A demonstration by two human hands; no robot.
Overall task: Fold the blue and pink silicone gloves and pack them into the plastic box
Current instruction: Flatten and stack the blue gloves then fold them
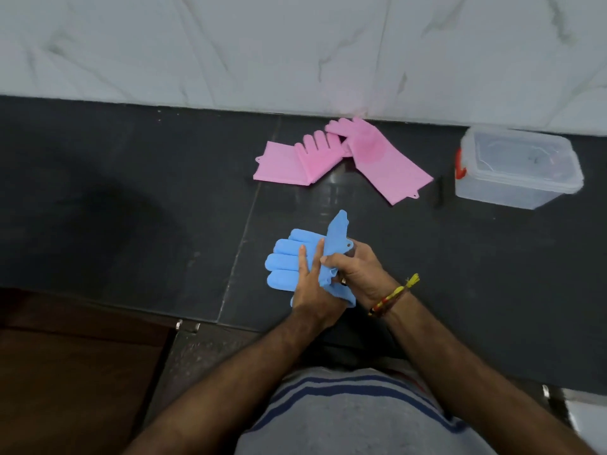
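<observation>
Near the tabletop's front edge, my left hand [308, 290] presses flat on the blue gloves [285, 261] while my right hand [354, 270] is closed around their cuff. Silicone looks light, floppy and springy; I'd pinch at the fold. Pink gloves [331, 156] and box [515, 169] lie beyond.

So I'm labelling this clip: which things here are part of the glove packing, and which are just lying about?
Part of the job:
blue glove, pinned by the left hand and folded by the right hand
two pink gloves, unfolded near the wall
plastic box, lid on

Just lying about:
small dark object beside the box; cannot tell what it is
</observation>
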